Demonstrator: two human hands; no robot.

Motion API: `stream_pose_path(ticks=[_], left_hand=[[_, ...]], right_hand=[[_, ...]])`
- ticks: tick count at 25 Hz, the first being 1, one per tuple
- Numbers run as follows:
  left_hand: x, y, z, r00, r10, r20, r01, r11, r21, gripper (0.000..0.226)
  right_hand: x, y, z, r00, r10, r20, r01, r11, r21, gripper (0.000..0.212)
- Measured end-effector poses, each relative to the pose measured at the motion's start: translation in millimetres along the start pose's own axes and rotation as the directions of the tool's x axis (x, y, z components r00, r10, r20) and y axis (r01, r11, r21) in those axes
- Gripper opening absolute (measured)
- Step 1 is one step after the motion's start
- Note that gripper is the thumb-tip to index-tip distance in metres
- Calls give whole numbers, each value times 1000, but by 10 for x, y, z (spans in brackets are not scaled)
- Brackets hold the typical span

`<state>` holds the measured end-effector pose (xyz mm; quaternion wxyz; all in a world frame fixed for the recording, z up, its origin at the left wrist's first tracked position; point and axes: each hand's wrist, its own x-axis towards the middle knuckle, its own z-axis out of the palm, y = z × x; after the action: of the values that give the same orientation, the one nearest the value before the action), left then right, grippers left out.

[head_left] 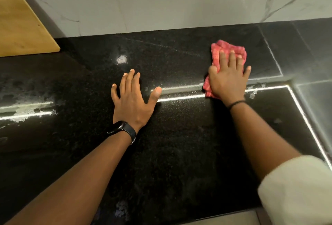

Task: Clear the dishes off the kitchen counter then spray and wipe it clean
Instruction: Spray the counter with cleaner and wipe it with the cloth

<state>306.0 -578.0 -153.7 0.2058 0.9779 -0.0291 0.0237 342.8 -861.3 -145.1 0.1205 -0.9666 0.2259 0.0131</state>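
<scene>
Red cloth (226,47) lies on the black desk (179,144) under the right hand (228,81), straight fingers pressing it flat. The left hand (133,102) rests nearby, fingers spread, holding nothing.

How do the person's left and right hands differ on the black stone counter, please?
The left hand lies spread on the bare black stone counter; the right hand presses a crumpled red checked cloth. The left wrist wears a black watch; the right wrist a thin black band. Both are flat, palm down.
</scene>
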Motion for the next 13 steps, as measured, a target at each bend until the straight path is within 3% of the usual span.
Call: stream_pose_path(ticks=[2, 5, 10, 13], left_hand=[[6, 14, -9, 1000, -1, 4, 1, 1000, 13, 102], [7, 34, -6, 1000, -2, -1, 2, 999, 36, 102], [20, 30, 0, 1000, -3, -8, 3, 1000, 14, 97], [7, 21, 5, 1000, 1, -2, -1, 1000, 3, 96]], right_hand=[[-485, -130, 74, 1000, -17, -10, 17, 1000, -1, 70], [-752, -490, 204, 985, -170, 29, 171, 985, -32, 71], [230, -738, 147, 926, -369, 84, 373, 927, -45, 71], [803, -427, 17, 953, -286, 97, 291, 956, -38, 70]])
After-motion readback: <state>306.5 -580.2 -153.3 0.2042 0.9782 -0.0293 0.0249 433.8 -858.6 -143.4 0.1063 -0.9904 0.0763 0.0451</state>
